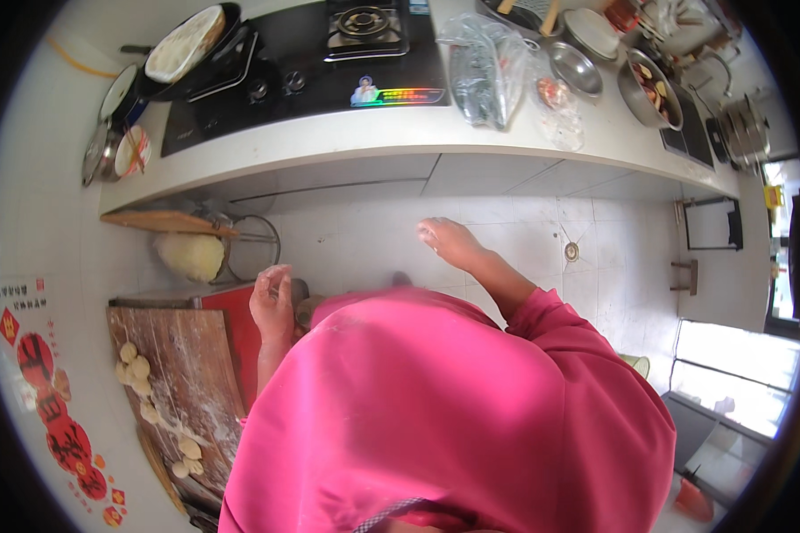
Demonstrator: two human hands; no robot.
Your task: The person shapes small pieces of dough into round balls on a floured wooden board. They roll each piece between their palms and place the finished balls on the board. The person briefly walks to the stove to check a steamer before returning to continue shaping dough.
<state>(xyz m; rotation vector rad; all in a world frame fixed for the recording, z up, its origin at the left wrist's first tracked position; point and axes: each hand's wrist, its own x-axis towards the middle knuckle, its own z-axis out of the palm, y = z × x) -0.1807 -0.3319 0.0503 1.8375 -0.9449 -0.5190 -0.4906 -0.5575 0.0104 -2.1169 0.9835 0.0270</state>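
Both hands look dusted with flour. My left hand is raised beside a red-sided cabinet, its fingers bent and apart, holding nothing. Over the tiled floor hangs my right hand, in front of the counter, with its fingers loosely curled; nothing shows in it. Near my left arm lies a floured wooden board bearing several dough pieces along its far left side. A pink garment covers my body and upper right arm.
Ahead, a white counter holds a black gas hob, a wok with a floured tray, bagged food, a metal bowl and a pot of cut food. Below its left end is a wooden board.
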